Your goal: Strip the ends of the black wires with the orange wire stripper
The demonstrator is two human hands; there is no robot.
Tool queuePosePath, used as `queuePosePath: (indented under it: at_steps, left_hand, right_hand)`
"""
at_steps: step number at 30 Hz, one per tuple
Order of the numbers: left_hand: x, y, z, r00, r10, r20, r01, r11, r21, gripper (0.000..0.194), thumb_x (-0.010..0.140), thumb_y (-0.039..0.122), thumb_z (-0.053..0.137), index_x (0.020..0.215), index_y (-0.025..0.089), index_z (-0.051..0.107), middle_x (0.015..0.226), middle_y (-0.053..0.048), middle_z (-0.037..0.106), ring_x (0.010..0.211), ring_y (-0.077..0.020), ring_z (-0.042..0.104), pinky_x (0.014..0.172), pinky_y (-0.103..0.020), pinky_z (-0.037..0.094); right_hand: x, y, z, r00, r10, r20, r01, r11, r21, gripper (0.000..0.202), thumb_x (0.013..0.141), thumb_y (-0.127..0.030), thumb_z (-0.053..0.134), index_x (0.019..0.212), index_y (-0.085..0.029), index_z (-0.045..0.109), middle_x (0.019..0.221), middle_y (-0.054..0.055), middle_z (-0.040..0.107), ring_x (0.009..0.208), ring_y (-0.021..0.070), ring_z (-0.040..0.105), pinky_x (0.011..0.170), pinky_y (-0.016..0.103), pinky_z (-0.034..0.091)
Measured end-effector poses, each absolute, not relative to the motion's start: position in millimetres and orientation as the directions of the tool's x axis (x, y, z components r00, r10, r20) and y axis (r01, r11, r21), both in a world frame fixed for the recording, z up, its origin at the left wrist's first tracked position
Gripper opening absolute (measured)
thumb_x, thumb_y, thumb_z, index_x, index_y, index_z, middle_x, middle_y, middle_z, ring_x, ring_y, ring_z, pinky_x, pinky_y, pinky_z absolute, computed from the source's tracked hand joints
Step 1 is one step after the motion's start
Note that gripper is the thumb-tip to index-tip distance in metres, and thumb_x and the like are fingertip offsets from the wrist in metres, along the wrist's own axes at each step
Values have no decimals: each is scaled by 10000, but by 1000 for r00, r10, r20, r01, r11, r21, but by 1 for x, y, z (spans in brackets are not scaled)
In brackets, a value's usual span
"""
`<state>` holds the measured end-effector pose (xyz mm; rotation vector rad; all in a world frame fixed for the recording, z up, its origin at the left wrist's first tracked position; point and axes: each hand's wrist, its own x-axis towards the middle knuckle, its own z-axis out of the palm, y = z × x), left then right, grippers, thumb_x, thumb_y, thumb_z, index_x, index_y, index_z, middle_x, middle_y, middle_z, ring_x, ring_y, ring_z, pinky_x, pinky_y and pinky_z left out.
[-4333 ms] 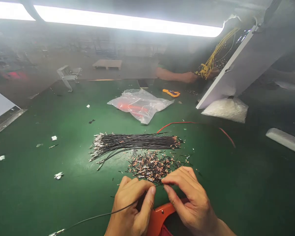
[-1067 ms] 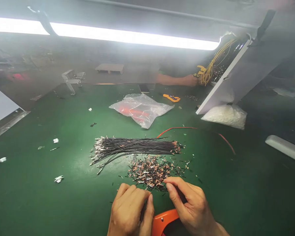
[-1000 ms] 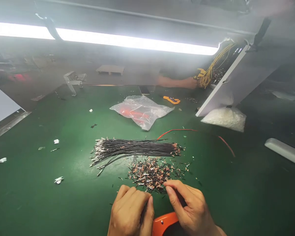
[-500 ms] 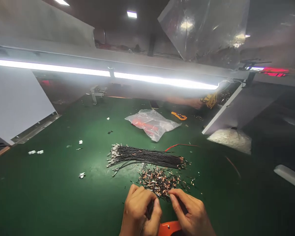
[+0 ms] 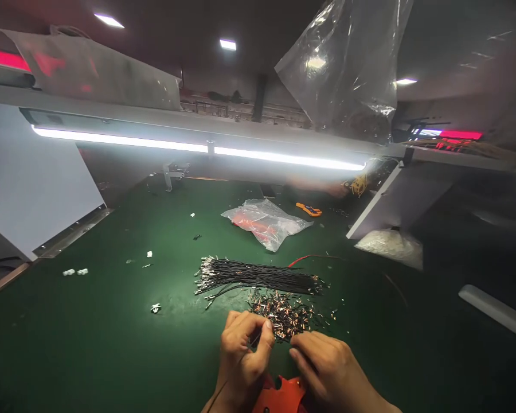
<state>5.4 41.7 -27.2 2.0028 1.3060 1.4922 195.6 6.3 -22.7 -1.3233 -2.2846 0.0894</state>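
My left hand (image 5: 246,347) has thumb and forefinger pinched together on a thin wire (image 5: 220,393), which trails down over the wrist. To its right, my right hand (image 5: 327,362) has its fingers curled and bunched; anything between them is hidden. An orange hand tool (image 5: 282,394), partly covered, shows below and between the two hands. Just beyond the fingertips lies a heap of short cut wire ends (image 5: 286,314), black with copper showing. Behind the heap is a bundle of black wires (image 5: 262,275) with metal terminals at its left end.
A clear plastic bag (image 5: 269,222) with red contents lies behind the wires, beside a yellow-orange tool (image 5: 308,209). White connectors (image 5: 155,308) are scattered on the left of the green table (image 5: 90,344). A lamp bar (image 5: 284,157) crosses above. Another person's hand (image 5: 333,188) shows blurred beyond.
My hands have moved a little apart, the left raised slightly and the right lower. More of the orange tool shows between them. The camera view has shifted slightly.
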Motion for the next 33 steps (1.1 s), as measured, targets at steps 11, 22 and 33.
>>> queuePosePath:
  at_steps: [11, 22, 33]
  left_hand:
    - [-3, 47, -19, -2, 771, 636, 423, -576, 699, 253, 913, 145, 553, 709, 218, 685, 552, 30, 586, 601, -140, 531, 628, -270, 450]
    - [-8, 46, -11, -140, 793, 593, 365, -515, 775, 264, 961, 183, 522, 737, 224, 656, 547, 40, 579, 626, -151, 564, 634, -283, 459]
    - [12, 34, -25, 19, 676, 737, 410, -677, 611, 254, 914, 86, 462, 705, 230, 480, 547, 74, 410, 505, -114, 381, 681, -329, 377]
  right_hand:
    - [221, -37, -66, -630, 717, 299, 777, 581, 243, 362, 1001, -173, 366, 1292, -163, 581, 1027, 121, 800, 869, 276, 769, 754, 397, 589]
    - [222, -33, -32, -581, 803, 132, 789, 596, -150, 497, 884, -210, 644, 1340, -168, 449, 1040, 100, 770, 850, 291, 757, 771, 390, 620]
    - [234, 12, 26, -163, 982, -99, -75, -113, -991, 366, 862, -577, 586, 745, -232, 560, 853, 96, 718, 798, 272, 705, 771, 419, 572]
